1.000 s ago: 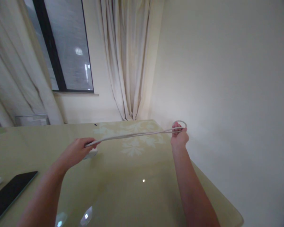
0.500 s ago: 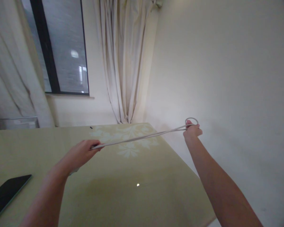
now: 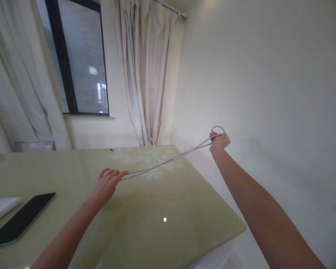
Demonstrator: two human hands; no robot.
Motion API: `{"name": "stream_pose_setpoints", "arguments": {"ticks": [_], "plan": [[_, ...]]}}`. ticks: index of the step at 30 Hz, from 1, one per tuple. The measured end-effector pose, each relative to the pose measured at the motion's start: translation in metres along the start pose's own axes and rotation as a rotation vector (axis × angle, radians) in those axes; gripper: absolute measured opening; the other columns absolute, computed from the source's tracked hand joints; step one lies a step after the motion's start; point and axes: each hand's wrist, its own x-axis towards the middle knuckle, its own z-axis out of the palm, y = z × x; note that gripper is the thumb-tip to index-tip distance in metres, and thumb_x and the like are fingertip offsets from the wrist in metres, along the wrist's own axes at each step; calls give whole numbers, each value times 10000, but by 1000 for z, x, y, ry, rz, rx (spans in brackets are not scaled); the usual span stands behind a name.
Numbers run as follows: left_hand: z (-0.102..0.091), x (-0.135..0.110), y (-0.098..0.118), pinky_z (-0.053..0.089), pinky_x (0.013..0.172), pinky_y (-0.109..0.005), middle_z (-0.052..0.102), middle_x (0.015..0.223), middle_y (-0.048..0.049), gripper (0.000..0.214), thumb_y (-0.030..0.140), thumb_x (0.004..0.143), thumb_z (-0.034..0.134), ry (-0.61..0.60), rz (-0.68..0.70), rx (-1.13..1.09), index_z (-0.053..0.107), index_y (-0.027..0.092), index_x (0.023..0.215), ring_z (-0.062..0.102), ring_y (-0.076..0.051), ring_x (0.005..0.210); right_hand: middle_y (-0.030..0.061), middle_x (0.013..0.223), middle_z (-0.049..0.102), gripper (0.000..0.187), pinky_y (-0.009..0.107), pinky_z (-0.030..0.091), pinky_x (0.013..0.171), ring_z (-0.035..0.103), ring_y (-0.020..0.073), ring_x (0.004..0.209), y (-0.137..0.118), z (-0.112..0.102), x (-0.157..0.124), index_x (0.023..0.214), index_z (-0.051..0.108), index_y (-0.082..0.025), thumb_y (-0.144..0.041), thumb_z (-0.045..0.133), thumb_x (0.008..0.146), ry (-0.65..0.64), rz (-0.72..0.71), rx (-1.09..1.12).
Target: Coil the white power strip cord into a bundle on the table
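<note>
Raised since half a second ago is the right hand (image 3: pixel 220 140), so that a steeper slant is given to the pale cable (image 3: pixel 169 161); the left hand (image 3: pixel 108 183) is turned, with its fingers stretched out further, and more of the black tablet (image 3: pixel 22 220) is brought into view at 8 o'clock. On the clock face of the view, the right hand is seen at 3 o'clock, well above the table (image 3: pixel 168 239), with its fingers closed around the cable, from which a small loop is stood up. At 8 o'clock the cable is gripped at the fingertips of the left hand, while the other fingers are held loosely extended; how the thumb is set cannot be told. Between the hands, just below the centre, the cable is stretched in two strands, which are crossed midway. At the left edge, between 8 and 9 o'clock, a white object (image 3: pixel 2 207) is laid just beside the tablet. A window (image 3: pixel 85 59) is shown at 10 o'clock and a gathered curtain (image 3: pixel 148 74) at 11.
</note>
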Motion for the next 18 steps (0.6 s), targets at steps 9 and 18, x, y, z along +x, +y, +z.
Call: {"name": "stream_pose_setpoints", "arguments": {"ticks": [9,18], "plan": [[0,-16,5,476,954,-392,773,982,-100,202,210,955,515,-135,111,-91,715,238,941,694,-269,993,7,555,656,365,176,556,510,618,90,448,0,21,-37,821,604,-135,-281,398,1084,-219,114,20],[-4,-52,-6,490,943,-401,780,1039,-103,349,388,1032,413,-194,-156,-71,733,251,1049,719,-283,1009,49,708,711,313,188,613,598,707,109,575,2,27,-20,1007,576,-151,-248,291,1094,-39,140,69]]}}
